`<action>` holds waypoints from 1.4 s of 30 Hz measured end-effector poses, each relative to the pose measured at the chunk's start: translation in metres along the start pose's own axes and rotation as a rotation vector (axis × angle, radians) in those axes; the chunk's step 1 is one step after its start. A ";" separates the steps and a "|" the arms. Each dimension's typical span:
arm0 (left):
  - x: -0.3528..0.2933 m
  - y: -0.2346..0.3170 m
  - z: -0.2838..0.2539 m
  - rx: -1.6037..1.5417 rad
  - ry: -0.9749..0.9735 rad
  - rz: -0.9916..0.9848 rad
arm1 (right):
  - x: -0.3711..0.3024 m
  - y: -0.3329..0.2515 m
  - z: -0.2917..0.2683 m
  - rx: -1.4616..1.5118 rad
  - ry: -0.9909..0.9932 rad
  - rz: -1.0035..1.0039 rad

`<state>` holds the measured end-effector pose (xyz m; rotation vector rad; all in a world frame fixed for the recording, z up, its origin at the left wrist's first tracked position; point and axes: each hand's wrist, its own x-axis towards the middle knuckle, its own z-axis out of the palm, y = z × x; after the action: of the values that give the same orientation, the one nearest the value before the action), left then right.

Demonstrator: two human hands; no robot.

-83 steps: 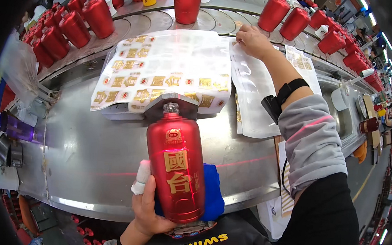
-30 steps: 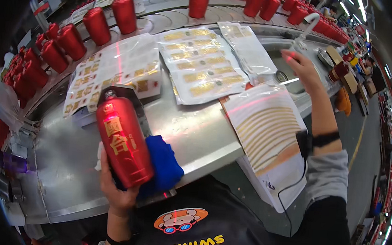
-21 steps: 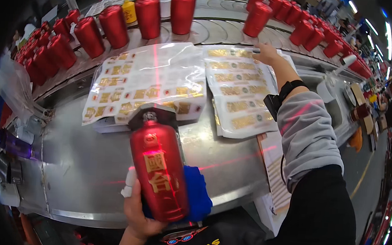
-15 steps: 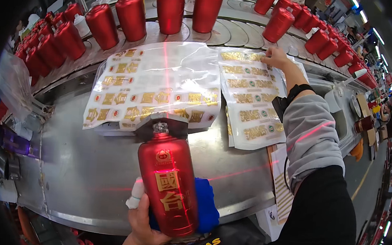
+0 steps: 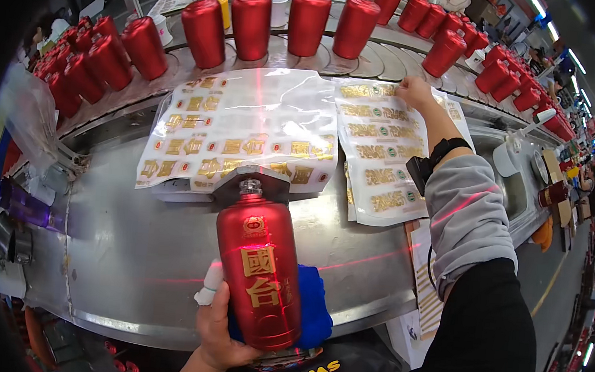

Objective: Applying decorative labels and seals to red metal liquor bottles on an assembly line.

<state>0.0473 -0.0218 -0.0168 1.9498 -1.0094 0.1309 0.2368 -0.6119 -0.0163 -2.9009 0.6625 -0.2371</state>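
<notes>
- The left hand (image 5: 220, 330) has its grip closed around a red bottle (image 5: 261, 270), upright at 6 o'clock over a blue cloth (image 5: 315, 313).
- The right hand (image 5: 414, 92) lies flat on a label sheet (image 5: 376, 157) at 1 o'clock, holding nothing.
- Step in hand looks like picking a label; next calls for peeling one cleanly.
</notes>
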 end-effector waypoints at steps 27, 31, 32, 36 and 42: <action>0.003 0.015 -0.005 0.112 -0.014 -0.055 | -0.226 -0.226 -0.209 0.101 0.217 -0.941; 0.012 0.006 -0.026 -0.126 -0.030 0.027 | -0.281 -0.255 -0.245 0.123 0.129 -1.037; 0.019 0.007 -0.032 -0.120 -0.029 0.018 | -0.293 -0.266 -0.250 0.221 0.074 -1.094; 0.066 0.034 -0.064 -0.739 -0.021 -0.076 | -0.326 -0.278 -0.238 0.638 0.073 -1.090; 0.042 0.037 -0.074 -0.839 -0.420 -0.475 | -0.364 -0.223 -0.137 0.956 -0.036 -0.625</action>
<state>0.0708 0.0004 0.0704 1.3800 -0.6540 -0.8656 -0.0199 -0.2691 0.1154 -2.0609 -0.3355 -0.4217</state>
